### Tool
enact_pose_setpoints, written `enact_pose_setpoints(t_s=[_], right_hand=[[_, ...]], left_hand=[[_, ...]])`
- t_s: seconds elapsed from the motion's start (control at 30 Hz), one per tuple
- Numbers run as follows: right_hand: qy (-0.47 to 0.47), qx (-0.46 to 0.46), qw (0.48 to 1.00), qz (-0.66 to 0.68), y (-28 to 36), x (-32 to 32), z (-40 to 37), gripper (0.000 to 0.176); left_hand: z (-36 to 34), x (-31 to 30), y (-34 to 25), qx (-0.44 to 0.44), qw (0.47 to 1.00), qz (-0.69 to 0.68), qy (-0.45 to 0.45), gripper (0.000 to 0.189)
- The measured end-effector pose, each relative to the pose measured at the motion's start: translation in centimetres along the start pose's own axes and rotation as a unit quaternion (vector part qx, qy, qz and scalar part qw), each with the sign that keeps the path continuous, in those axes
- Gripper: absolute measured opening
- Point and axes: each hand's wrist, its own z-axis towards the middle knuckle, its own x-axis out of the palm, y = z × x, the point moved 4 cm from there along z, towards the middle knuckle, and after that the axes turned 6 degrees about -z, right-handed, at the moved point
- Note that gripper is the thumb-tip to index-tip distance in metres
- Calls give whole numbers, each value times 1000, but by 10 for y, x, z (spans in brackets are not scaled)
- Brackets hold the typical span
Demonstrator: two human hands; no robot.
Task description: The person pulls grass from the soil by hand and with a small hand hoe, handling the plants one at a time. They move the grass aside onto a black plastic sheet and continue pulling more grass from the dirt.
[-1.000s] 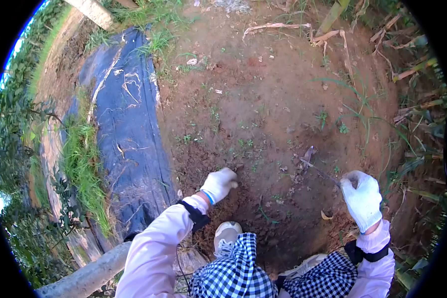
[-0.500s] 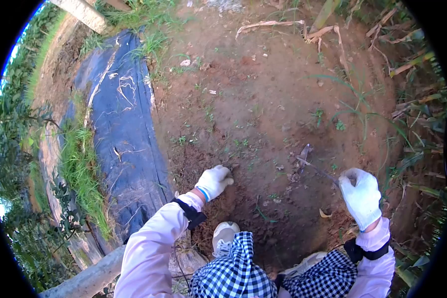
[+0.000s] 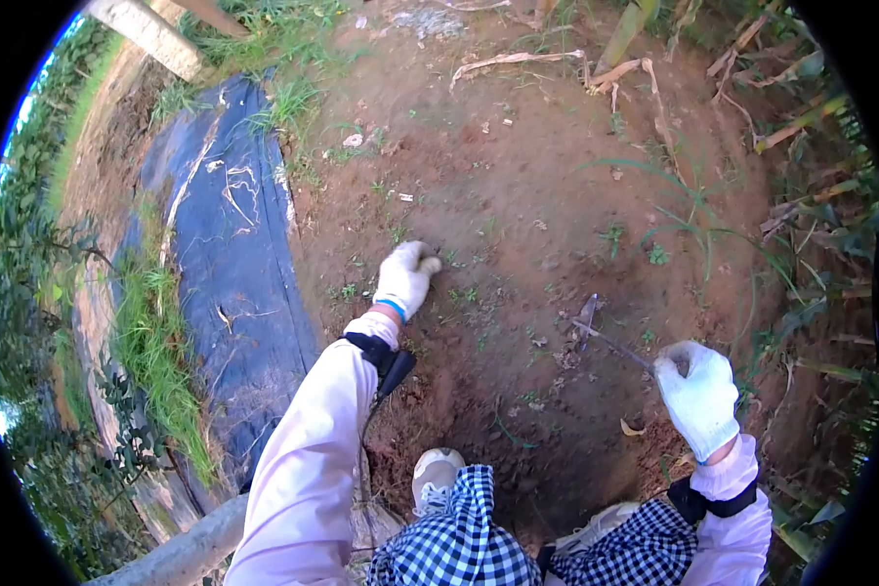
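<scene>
In a white glove, my right hand (image 3: 698,396) is closed around the handle of a small hand hoe (image 3: 587,314). Its thin shaft runs left from my fist to a narrow metal blade resting on or just above the soil. My left hand (image 3: 404,279), gloved too, reaches forward over the bare ground with its fingers curled together. Whatever is between those fingertips, if anything, is too small to make out. Small green weeds (image 3: 471,294) grow in the soil just right of and below my left hand, and another little weed (image 3: 658,255) stands beyond the hoe.
A dark plastic ground sheet (image 3: 239,234) lies along the left, edged by grass (image 3: 156,332). Stalks and dry leaves (image 3: 801,127) line the right side. My shoe (image 3: 436,479) is at the bottom, near a pole (image 3: 181,547). A pale post (image 3: 146,34) is at upper left.
My left hand has moved forward across the soil, away from my body. The right hand still grips the hoe, its blade slightly lower in view. The whole view has shifted a little.
</scene>
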Motion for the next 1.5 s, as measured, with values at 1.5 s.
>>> enact_pose_setpoints(t_s=[1.5], right_hand=[[13,66,997,48,-22,10,-13,19]], left_hand=[[62,115,-128,265,942,74,194,32]])
